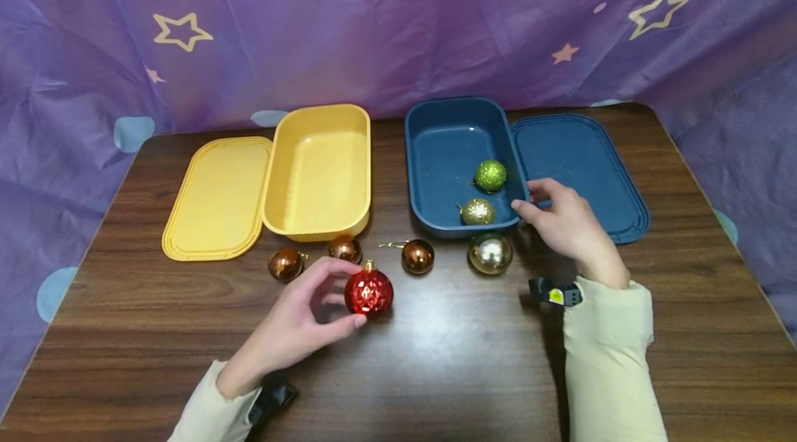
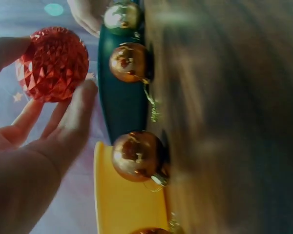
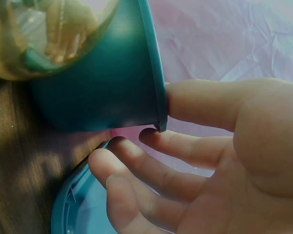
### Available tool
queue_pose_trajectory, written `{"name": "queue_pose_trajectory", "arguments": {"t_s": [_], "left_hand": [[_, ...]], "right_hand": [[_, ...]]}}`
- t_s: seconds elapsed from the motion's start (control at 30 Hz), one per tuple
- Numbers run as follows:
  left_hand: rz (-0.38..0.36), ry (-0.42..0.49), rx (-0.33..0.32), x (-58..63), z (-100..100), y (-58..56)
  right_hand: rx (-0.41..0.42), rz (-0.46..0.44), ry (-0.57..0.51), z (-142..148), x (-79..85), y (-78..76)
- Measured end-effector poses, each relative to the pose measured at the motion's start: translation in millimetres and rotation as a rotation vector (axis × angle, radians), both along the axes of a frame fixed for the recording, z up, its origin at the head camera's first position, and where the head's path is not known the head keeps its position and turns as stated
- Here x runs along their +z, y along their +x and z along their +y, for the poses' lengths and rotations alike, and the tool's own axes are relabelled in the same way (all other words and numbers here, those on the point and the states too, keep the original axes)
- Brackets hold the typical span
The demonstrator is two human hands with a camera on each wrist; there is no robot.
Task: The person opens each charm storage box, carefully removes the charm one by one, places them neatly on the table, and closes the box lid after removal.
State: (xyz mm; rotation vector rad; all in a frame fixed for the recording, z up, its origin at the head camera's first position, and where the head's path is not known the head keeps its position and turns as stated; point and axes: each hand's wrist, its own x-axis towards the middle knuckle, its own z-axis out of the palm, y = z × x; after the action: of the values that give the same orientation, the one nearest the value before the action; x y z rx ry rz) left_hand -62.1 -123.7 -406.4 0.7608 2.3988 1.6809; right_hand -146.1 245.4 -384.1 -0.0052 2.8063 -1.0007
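My left hand (image 1: 299, 321) holds a faceted red Christmas bauble (image 1: 369, 294) between thumb and fingers. In the left wrist view the red bauble (image 2: 52, 64) is lifted off the table. On the right, my right hand (image 1: 569, 221) pinches the near right rim of the blue box (image 1: 411, 172). The right wrist view has the thumb (image 3: 200, 102) on one side of that rim and fingertips on the other. Inside the blue box lie a glittery green bauble (image 1: 490, 176) and a glittery gold bauble (image 1: 477, 212). A shiny gold bauble (image 1: 490, 253) stands before the box.
Three brown baubles, the left (image 1: 286, 265), middle (image 1: 345, 249) and right (image 1: 417, 256), lie in front of the boxes. The yellow box (image 1: 317, 172) holds nothing. Its yellow lid (image 1: 218, 200) lies left, and the blue lid (image 1: 579, 165) lies right. A purple curtain (image 1: 436, 34) hangs behind.
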Motion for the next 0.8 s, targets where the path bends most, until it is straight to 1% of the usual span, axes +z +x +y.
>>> {"name": "queue_pose_trajectory", "arguments": {"t_s": [0.13, 0.33, 0.5, 0.8], "left_hand": [[0.004, -0.093, 0.016, -6.2, -5, 2.4], [-0.025, -0.202, 0.028, -13.4, -12, 5.5], [-0.054, -0.242, 0.042, -18.7, -15, 6.4], [-0.117, -0.260, 0.030, -23.6, -17, 5.5]], "right_hand": [[-0.001, -0.006, -0.003, 0, 0.1, -0.4], [-0.003, -0.018, -0.007, 0, 0.6, -0.8], [-0.002, -0.017, -0.003, 0, 0.8, -0.8], [0.002, -0.014, 0.001, 0, 0.3, -0.2]]}}
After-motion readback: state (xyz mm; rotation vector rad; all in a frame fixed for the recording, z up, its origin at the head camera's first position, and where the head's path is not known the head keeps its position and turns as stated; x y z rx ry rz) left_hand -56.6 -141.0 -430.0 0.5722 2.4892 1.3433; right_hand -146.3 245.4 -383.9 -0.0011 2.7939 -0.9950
